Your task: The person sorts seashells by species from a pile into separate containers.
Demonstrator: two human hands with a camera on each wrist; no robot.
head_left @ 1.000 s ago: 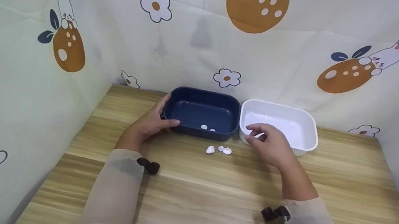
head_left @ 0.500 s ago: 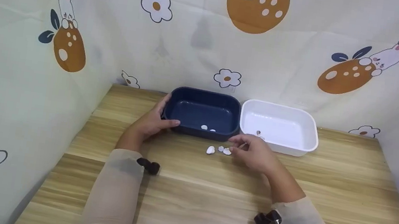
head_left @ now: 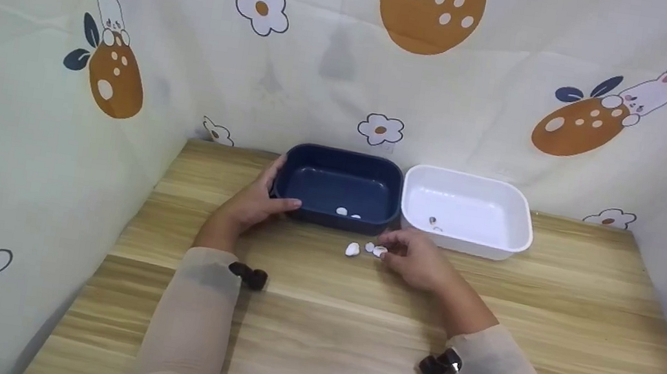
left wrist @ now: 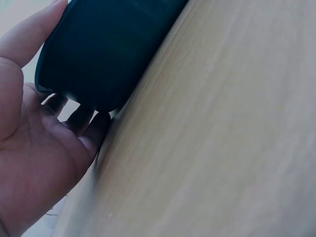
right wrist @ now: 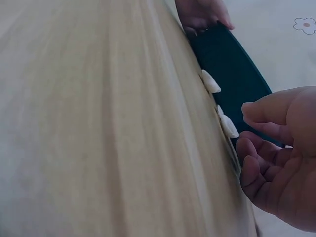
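Note:
My left hand [head_left: 253, 203] holds the left end of a dark blue bin [head_left: 335, 221], its thumb along the front wall; the left wrist view shows its fingers around the bin's [left wrist: 103, 49] end. Two small white pieces [head_left: 341, 211] lie inside that bin. In front of it, on the table, are several white seashells: one shell [head_left: 353, 249] apart on the left, a small one [head_left: 369, 247] and a larger one [head_left: 380, 252] together. My right hand [head_left: 418, 261] is at the larger shell; in the right wrist view its thumb and fingers are parted just beside the shell [right wrist: 228, 126].
A white bin [head_left: 466, 215] stands against the blue bin's right side, with a small brownish piece [head_left: 432, 220] and a pale one [head_left: 438, 229] inside. Behind both bins rises a patterned cloth wall [head_left: 295, 90]. The wooden table [head_left: 312, 340] extends toward me.
My right hand has moved left and down from over the white bin to the shells on the table, uncovering small pieces in that bin. My left hand stays on the blue bin.

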